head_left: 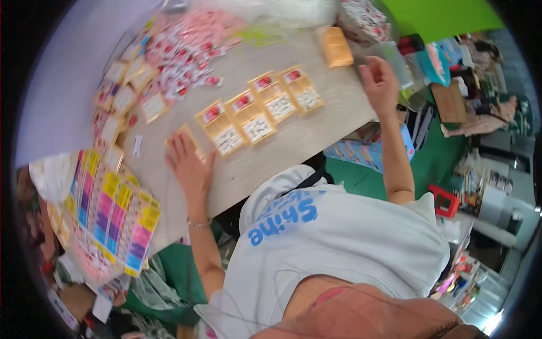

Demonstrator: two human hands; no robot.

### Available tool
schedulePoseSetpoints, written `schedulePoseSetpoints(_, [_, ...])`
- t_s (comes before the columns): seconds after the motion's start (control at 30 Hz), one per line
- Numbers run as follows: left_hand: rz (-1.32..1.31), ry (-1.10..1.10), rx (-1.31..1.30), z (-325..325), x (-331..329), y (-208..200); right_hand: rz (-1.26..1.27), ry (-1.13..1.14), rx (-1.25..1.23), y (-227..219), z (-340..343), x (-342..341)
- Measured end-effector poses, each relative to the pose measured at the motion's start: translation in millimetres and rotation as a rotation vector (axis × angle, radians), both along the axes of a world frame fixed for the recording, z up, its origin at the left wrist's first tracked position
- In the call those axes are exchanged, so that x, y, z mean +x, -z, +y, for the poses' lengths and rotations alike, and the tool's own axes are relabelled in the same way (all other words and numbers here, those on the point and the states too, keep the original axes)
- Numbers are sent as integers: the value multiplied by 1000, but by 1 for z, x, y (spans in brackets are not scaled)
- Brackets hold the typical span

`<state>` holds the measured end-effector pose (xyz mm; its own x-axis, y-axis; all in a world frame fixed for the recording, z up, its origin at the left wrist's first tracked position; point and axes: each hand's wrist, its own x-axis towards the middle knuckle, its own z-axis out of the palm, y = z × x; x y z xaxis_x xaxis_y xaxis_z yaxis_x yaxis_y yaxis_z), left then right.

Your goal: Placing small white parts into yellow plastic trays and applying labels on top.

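My left hand (pixel 189 164) lies flat on the table with its fingers stretched out, resting on a gold-edged packet (pixel 193 142) that it partly covers. To its right, several gold packets (pixel 243 116) stand side by side in a slanting row. Each has a red picture at its far end and a white patch with dark marks at its near end. My right hand (pixel 379 85) is raised by the table's right edge, its fingers curled together. Whatever it may hold is too small or blurred to make out.
A heap of small red-and-white packets (pixel 178 62) covers the far left, beside piled gold packets (pixel 124 99). Colourful striped card sheets (pixel 113 209) lie at the left. A gold stack (pixel 337 48) sits far right; a blue patterned box (pixel 367 150) stands below the table's right edge.
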<state>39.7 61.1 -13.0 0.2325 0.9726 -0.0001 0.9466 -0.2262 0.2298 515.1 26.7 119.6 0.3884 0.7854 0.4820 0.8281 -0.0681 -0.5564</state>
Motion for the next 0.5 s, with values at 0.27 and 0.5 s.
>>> schedulePoseSetpoints(0.27, [1, 69, 64, 0, -7, 5, -189, 211, -374, -30, -32, 134])
schedulePoseSetpoints(0.5, [-264, -1, 284, -27, 9, -19, 220, 43, -424, -30, -20, 166])
